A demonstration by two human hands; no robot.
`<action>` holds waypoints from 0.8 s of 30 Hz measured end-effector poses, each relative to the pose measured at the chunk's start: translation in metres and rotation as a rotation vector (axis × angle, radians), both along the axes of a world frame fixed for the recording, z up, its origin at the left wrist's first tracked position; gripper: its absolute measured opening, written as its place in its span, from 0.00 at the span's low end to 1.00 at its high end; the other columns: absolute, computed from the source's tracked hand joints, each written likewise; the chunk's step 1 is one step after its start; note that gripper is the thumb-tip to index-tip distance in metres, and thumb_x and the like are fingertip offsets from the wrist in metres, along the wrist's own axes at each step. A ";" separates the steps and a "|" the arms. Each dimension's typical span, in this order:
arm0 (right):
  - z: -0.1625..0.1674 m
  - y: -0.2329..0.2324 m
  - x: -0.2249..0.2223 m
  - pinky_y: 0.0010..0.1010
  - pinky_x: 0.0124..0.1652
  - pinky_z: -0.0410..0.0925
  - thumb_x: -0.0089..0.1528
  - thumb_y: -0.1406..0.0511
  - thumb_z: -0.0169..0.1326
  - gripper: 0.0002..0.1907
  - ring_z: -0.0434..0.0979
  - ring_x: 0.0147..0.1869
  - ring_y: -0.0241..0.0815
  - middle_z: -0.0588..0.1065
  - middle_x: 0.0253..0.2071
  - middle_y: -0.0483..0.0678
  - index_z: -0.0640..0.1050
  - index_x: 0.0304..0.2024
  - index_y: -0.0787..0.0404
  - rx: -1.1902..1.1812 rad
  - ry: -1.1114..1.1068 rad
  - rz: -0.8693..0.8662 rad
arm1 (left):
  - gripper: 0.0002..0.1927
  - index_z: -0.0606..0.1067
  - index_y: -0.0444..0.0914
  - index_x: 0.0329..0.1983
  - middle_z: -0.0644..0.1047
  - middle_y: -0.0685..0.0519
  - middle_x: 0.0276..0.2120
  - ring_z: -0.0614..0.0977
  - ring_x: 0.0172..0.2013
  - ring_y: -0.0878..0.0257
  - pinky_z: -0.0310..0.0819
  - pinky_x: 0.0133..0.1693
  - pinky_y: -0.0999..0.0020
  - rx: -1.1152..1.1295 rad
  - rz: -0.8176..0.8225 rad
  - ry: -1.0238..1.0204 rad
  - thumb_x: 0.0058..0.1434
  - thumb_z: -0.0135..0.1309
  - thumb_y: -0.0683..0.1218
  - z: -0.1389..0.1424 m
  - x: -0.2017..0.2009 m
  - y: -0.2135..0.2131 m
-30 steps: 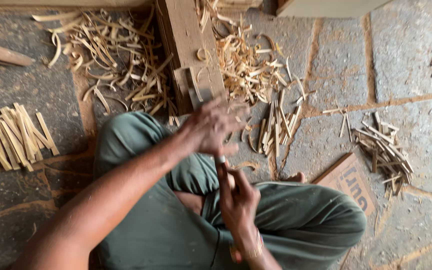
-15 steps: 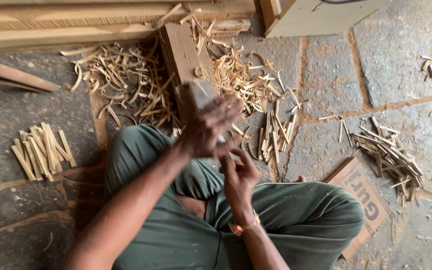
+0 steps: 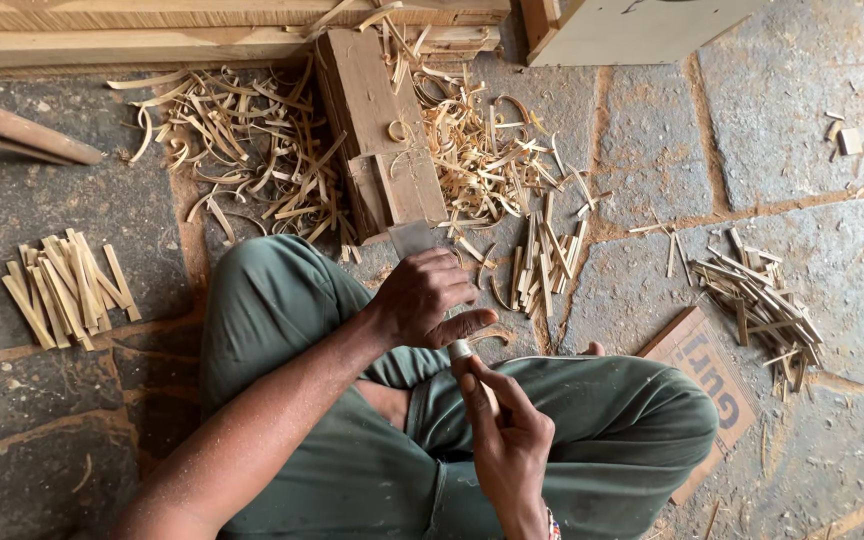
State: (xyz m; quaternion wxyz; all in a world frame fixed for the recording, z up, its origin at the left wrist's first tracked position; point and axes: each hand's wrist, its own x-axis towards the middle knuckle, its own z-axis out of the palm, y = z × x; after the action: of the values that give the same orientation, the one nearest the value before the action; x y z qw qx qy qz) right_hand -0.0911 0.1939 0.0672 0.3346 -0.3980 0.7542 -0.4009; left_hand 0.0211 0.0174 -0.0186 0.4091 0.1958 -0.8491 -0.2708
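left hand [image 3: 422, 298]: fist closed on a flat metal blade [image 3: 411, 238], blade sticks out on the far side toward the wooden block [image 3: 377, 130]
right hand [image 3: 504, 440]: fingers pinched narrow round a thin bamboo stick [image 3: 461, 350], stick tip touches the left thumb
stick place: centre, above the lap, between both hands
person: sits cross-legged in green trousers [image 3: 592, 440] on stone floor [image 3: 812, 90]
shavings [image 3: 242, 150]: curled heap far, left and right of block
cut strips, left [image 3: 64, 290]: neat pile, well apart from the hands
cut strips, right [image 3: 762, 300]: loose pile, near cardboard piece [image 3: 702, 370]
short sticks [image 3: 542, 265]: just right of blade
planks [image 3: 152, 30]: along far edge
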 end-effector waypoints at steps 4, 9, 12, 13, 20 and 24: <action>0.007 -0.005 0.004 0.22 0.20 0.50 0.64 0.67 0.60 0.13 0.57 0.21 0.22 0.69 0.19 0.36 0.85 0.50 0.64 0.008 0.002 0.018 | 0.30 0.76 0.38 0.20 0.73 0.51 0.19 0.75 0.25 0.56 0.72 0.35 0.56 0.030 0.006 0.031 0.71 0.50 0.64 -0.001 0.003 0.000; 0.014 -0.011 0.005 0.23 0.20 0.49 0.64 0.66 0.60 0.13 0.57 0.21 0.23 0.68 0.18 0.37 0.85 0.49 0.64 0.026 0.022 0.052 | 0.31 0.76 0.39 0.21 0.74 0.51 0.19 0.76 0.25 0.56 0.72 0.36 0.56 0.035 0.032 0.053 0.72 0.47 0.64 -0.005 0.003 -0.002; 0.018 -0.014 0.005 0.25 0.19 0.48 0.64 0.64 0.59 0.12 0.57 0.18 0.24 0.67 0.14 0.38 0.85 0.47 0.63 0.086 0.105 0.079 | 0.36 0.77 0.40 0.21 0.74 0.53 0.18 0.75 0.23 0.59 0.72 0.35 0.58 0.121 0.021 -0.039 0.71 0.40 0.69 -0.008 0.002 -0.002; 0.018 -0.015 0.005 0.26 0.18 0.48 0.64 0.64 0.59 0.12 0.57 0.16 0.24 0.67 0.13 0.39 0.85 0.46 0.63 0.116 0.140 0.090 | 0.37 0.78 0.41 0.20 0.74 0.53 0.17 0.74 0.22 0.60 0.72 0.35 0.58 0.160 0.011 -0.079 0.70 0.37 0.71 -0.008 0.002 -0.002; 0.010 -0.014 0.005 0.28 0.16 0.48 0.65 0.63 0.58 0.08 0.58 0.13 0.25 0.67 0.10 0.40 0.83 0.38 0.62 0.161 0.173 0.118 | 0.52 0.83 0.39 0.43 0.83 0.45 0.49 0.81 0.55 0.47 0.63 0.65 0.43 0.115 -0.025 -0.237 0.65 0.20 0.80 -0.018 -0.004 -0.006; -0.010 -0.020 0.009 0.27 0.16 0.49 0.65 0.64 0.58 0.08 0.59 0.16 0.24 0.69 0.13 0.40 0.82 0.41 0.62 0.041 0.159 0.128 | 0.53 0.81 0.39 0.51 0.79 0.43 0.57 0.75 0.65 0.46 0.56 0.70 0.43 0.133 -0.026 -0.394 0.64 0.14 0.79 -0.035 -0.007 -0.017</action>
State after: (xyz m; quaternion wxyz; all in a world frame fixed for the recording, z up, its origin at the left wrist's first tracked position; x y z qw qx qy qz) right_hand -0.0819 0.1737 0.0569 0.3069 -0.4692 0.7593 -0.3305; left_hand 0.0139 0.0007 -0.0535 0.2177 0.2604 -0.8955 -0.2879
